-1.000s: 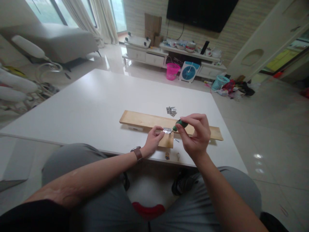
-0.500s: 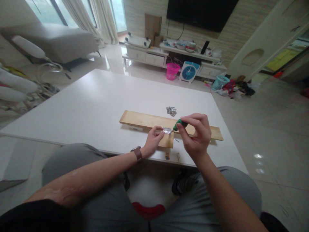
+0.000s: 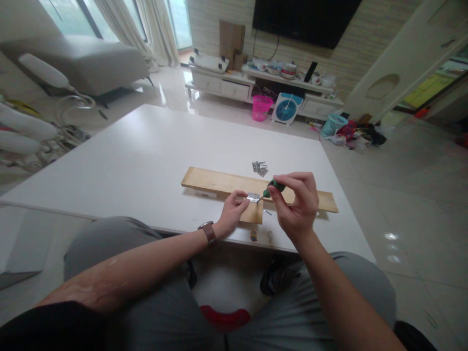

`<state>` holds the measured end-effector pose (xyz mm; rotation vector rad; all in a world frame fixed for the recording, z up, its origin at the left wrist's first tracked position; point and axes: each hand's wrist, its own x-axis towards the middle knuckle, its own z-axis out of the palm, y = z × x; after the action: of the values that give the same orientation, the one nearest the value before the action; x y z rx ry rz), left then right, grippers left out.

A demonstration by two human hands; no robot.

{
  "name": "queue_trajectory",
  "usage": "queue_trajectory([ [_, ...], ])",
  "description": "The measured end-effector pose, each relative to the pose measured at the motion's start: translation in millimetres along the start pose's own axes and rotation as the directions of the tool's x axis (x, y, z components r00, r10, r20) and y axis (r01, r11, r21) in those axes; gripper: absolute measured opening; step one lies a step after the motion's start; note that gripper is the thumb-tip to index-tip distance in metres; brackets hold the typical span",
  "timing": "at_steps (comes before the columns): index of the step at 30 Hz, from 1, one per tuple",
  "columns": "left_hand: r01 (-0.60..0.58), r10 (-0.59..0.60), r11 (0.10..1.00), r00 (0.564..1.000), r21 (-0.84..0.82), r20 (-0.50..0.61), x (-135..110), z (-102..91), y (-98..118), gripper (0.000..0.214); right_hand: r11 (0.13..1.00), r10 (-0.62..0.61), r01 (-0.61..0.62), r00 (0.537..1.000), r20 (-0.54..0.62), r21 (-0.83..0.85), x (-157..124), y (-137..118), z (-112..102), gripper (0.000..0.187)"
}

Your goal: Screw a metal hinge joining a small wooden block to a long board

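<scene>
My right hand (image 3: 298, 204) pinches the green handle of a screwdriver (image 3: 272, 186). The tool slants down to the left, and its tip is at the right end of a silver hinge (image 3: 253, 197). My left hand (image 3: 234, 210) has its thumb and fingers closed on the hinge's left end, over a short wooden board (image 3: 252, 214). This short piece meets the near side of a long wooden board (image 3: 219, 180) that lies across the table. A loose screw (image 3: 268, 212) lies just right of the short board.
Several loose hinges and screws (image 3: 260, 168) lie beyond the long board on the white table (image 3: 146, 146). A small cartoon-figure piece (image 3: 253, 236) and a small pale object (image 3: 270, 237) sit near the front edge. A fan (image 3: 286, 108) and pink basket (image 3: 261, 107) stand farther off.
The screwdriver's handle has turned slightly in my right fingers, and the hand has shifted a little. My left hand, the hinge and the boards stay in place.
</scene>
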<state>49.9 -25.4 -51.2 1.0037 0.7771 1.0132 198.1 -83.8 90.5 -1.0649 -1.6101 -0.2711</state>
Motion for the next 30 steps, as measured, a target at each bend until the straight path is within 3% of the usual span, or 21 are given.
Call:
queue_trajectory([
  [10, 0.018, -0.018, 1.0, 1.0, -0.005, -0.005, 0.2, -0.9, -2.9, 0.05, 0.998, -0.021, 0.016, 0.996, 0.083, 0.061, 1.0, -1.2, -1.2, 0.042],
  [21, 0.014, -0.014, 1.0, 1.0, -0.02, 0.003, 0.8, 0.1, -2.7, 0.051, 0.999, 0.008, -0.006, 0.999, 0.045, -0.036, 0.3, 0.2, -0.9, 0.027],
  [30, 0.013, -0.013, 1.0, 1.0, 0.009, -0.011, 0.2, 0.2, -0.2, 0.05, 1.0, 0.007, -0.008, 0.998, 0.056, 0.007, -0.1, -0.6, -0.5, 0.032],
])
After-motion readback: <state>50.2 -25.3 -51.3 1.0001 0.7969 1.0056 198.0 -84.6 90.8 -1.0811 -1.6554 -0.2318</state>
